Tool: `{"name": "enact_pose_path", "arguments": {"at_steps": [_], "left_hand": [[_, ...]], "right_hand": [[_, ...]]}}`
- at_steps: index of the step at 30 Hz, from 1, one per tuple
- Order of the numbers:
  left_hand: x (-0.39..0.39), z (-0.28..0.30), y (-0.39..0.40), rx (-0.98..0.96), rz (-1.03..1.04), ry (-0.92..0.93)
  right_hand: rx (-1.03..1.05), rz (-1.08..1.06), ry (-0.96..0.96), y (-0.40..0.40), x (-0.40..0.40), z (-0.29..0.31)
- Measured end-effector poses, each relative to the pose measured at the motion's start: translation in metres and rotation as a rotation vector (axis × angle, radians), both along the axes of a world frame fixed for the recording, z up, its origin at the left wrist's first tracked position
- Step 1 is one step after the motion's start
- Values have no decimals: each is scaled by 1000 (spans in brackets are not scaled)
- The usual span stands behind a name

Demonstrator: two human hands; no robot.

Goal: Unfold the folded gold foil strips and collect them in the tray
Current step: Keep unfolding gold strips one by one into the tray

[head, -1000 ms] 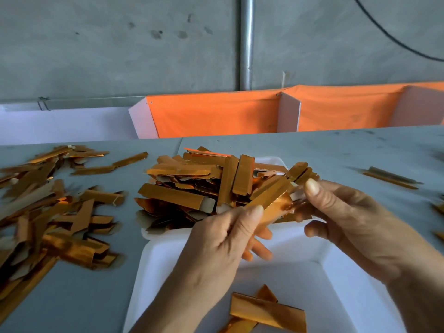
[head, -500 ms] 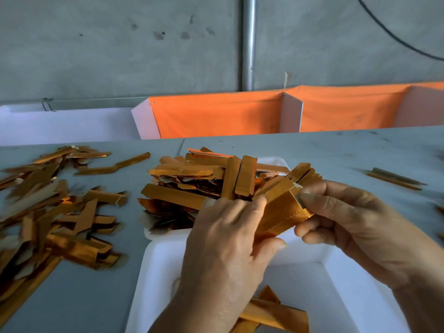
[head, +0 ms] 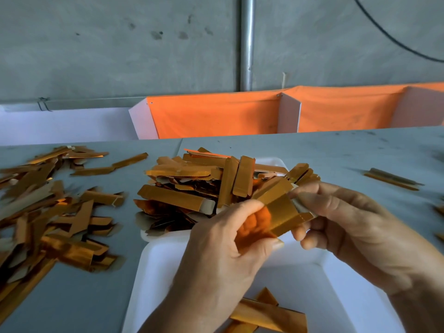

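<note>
Both hands hold one gold foil strip [head: 283, 212] above the near white tray [head: 336, 284]. My left hand [head: 228, 255] pinches its lower left end between thumb and fingers. My right hand [head: 348, 224] pinches its upper right end, and the strip is spread partly flat between them. Two or three gold strips [head: 266, 313] lie inside the near tray by my left wrist. A second white tray [head: 274, 162] behind it carries a heap of gold strips [head: 204, 186].
A large scatter of loose gold strips [head: 48, 212] covers the grey table [head: 312, 150] on the left. A single strip [head: 391, 179] lies at the right. Orange-lined white bins [head: 216, 114] stand behind the table against a concrete wall.
The strip between my hands has opened wider. My left hand has turned and shifted its pinch lower, and my right hand now pulls the other end to the right.
</note>
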State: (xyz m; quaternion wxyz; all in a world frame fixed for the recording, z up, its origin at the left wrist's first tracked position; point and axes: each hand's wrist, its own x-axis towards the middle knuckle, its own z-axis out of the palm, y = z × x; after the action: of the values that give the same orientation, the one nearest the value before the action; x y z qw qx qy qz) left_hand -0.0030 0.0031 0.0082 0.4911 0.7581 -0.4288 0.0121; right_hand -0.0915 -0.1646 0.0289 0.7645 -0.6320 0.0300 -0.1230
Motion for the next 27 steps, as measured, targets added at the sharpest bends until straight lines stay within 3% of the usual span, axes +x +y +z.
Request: {"name": "enact_pose_path", "arguments": {"at_steps": [5, 12, 16, 20, 25, 27], "left_hand": [[0, -2, 0, -33, 25, 21], [-5, 4, -6, 52, 199, -379], [-4, 4, 0, 16, 86, -113], [0, 2, 4, 123, 0, -48], [-6, -2, -7, 231, 157, -325], [-11, 0, -10, 341, 226, -342]], "right_hand": [[-32, -95, -9, 2, 1, -1], [-252, -101, -96, 3, 1, -2], [-399, -184, -143, 1, 1, -3], [-467, -180, -208, 5, 3, -3], [-353, -291, -266, 4, 2, -5], [-323, -300, -283, 5, 0, -3]]}}
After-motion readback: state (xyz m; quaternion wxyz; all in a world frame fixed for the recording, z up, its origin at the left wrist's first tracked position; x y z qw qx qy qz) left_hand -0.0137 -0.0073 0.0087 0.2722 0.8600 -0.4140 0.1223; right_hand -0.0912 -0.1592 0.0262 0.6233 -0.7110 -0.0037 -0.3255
